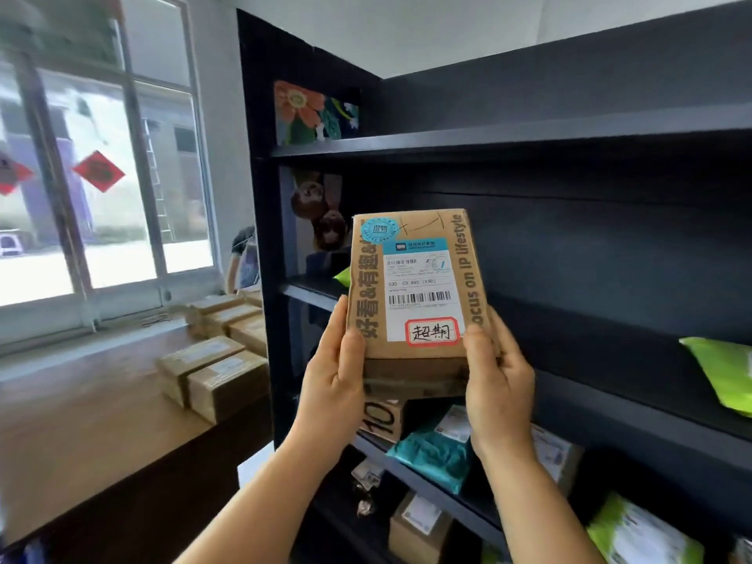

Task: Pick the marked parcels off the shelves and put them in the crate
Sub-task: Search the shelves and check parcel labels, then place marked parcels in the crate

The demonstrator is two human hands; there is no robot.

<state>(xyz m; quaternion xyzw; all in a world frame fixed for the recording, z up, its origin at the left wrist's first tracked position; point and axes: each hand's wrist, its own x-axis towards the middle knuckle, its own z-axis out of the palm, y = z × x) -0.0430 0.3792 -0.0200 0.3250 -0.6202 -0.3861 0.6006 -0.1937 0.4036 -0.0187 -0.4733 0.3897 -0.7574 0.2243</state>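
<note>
Both hands' grip clamping parcel (pixel 411 287) bottom corners, left hand (pixel 331 384), right hand (pixel 498 384), upright, label facing camera

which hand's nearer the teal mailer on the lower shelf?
Right. The right hand grips the box almost directly above the teal mailer; the left hand sits further to its left.

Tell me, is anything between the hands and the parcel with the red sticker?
Nothing is. The left hand and the right hand already grip the parcel by its lower corners. No crate is visible.
</note>
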